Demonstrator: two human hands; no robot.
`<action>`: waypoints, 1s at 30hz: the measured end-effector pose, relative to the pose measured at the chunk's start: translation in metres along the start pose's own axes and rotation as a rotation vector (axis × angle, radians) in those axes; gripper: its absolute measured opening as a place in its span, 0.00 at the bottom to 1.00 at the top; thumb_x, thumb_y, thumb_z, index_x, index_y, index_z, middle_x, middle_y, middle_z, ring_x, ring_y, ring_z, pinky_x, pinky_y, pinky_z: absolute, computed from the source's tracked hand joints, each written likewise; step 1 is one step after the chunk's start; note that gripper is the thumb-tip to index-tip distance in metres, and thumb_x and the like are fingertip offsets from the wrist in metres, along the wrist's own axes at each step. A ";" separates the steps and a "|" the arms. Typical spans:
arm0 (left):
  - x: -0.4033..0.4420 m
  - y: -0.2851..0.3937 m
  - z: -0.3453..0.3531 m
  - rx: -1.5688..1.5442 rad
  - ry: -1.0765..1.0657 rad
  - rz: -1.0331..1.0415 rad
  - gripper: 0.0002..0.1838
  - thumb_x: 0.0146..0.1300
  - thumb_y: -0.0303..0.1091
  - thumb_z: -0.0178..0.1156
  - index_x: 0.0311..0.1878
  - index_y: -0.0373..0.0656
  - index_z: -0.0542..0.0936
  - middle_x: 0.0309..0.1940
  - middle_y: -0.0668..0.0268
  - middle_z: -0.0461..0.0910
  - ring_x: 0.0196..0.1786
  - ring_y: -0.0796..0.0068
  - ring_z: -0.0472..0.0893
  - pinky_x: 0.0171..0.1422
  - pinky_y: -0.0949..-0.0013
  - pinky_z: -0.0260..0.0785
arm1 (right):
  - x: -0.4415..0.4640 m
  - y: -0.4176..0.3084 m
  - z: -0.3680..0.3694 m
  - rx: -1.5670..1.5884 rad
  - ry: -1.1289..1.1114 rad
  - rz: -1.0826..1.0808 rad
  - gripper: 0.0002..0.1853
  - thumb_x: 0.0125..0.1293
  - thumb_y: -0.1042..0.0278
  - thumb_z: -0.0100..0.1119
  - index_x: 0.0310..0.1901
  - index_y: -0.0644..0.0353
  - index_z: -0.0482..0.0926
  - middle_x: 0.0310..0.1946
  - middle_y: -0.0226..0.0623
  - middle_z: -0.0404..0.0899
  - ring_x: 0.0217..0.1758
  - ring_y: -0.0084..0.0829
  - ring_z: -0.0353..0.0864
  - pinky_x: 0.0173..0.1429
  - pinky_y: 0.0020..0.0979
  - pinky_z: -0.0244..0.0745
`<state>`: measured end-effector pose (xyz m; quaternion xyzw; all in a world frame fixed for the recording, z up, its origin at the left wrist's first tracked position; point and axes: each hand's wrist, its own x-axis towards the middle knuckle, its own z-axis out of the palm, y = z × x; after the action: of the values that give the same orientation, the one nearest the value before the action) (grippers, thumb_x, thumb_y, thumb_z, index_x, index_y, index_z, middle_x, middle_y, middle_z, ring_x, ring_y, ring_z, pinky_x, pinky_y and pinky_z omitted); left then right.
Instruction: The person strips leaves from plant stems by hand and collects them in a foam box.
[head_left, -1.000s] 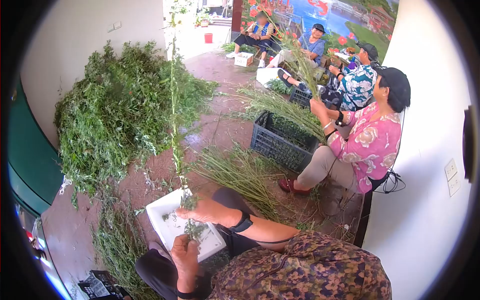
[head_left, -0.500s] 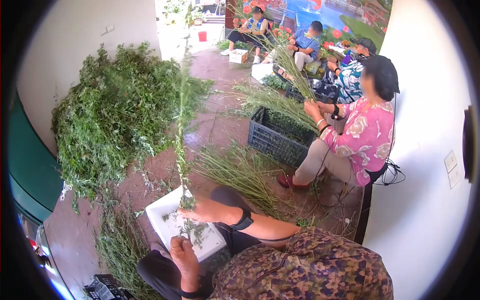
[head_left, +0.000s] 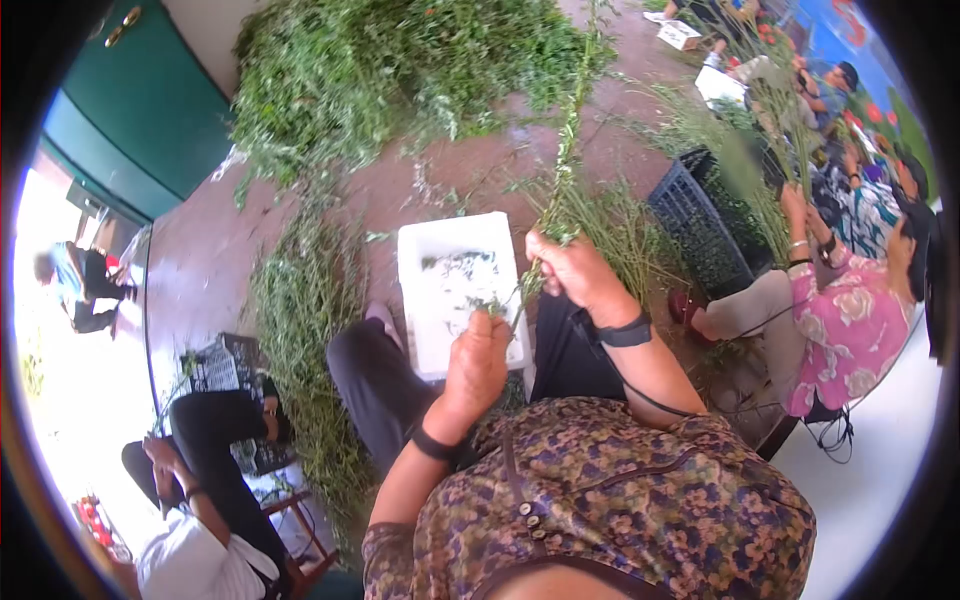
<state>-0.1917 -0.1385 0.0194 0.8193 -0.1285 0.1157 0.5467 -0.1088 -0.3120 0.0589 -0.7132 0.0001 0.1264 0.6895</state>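
My right hand (head_left: pixel 583 272) is closed around a long leafy stalk (head_left: pixel 565 160), which rises well above it and leans slightly right. Lower and to the left, my left hand (head_left: pixel 478 362) is closed in a fist, with bits of green leaf showing at its thumb by the stalk's lower end. Under and behind both hands stands a white foam box (head_left: pixel 412 330) between my legs. Small loose leaves lie scattered on its bottom. Both wrists wear black bands.
A big heap of leafy stalks (head_left: pixel 400 80) lies ahead, and another pile (head_left: pixel 310 330) lies left of the box. At right, a person in a pink top (head_left: pixel 850 325) handles stems beside a dark crate (head_left: pixel 700 215). Another person (head_left: pixel 200 555) sits at lower left.
The view has swung down and to the left, bringing the person at lower left into sight. My right hand still grips the upright stalk, and my left hand stays closed below it.
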 end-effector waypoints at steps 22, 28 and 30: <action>0.019 0.006 -0.051 -0.907 -0.320 -0.517 0.08 0.70 0.30 0.45 0.41 0.38 0.72 0.33 0.64 0.76 0.28 0.79 0.73 0.35 0.76 0.69 | 0.000 -0.027 -0.006 0.268 -0.055 0.072 0.16 0.65 0.50 0.54 0.29 0.53 0.73 0.18 0.19 0.62 0.17 0.12 0.56 0.18 0.17 0.53; 0.011 0.009 -0.050 -0.765 -0.512 -0.388 0.28 0.48 0.34 0.73 0.51 0.41 0.71 0.27 0.71 0.72 0.30 0.85 0.70 0.36 0.80 0.66 | -0.002 -0.031 -0.002 0.200 0.073 0.186 0.16 0.63 0.51 0.59 0.27 0.54 0.73 0.16 0.18 0.59 0.13 0.12 0.52 0.16 0.18 0.51; 0.012 0.017 -0.051 -0.430 -0.528 -0.355 0.27 0.48 0.31 0.71 0.51 0.40 0.71 0.25 0.72 0.71 0.28 0.86 0.69 0.35 0.80 0.66 | -0.003 -0.030 -0.001 0.184 0.086 0.203 0.16 0.62 0.52 0.60 0.26 0.55 0.73 0.16 0.18 0.59 0.12 0.12 0.52 0.15 0.18 0.50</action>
<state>-0.1885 -0.0990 0.0573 0.6969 -0.1425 -0.2252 0.6658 -0.1060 -0.3119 0.0891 -0.6482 0.1132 0.1644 0.7349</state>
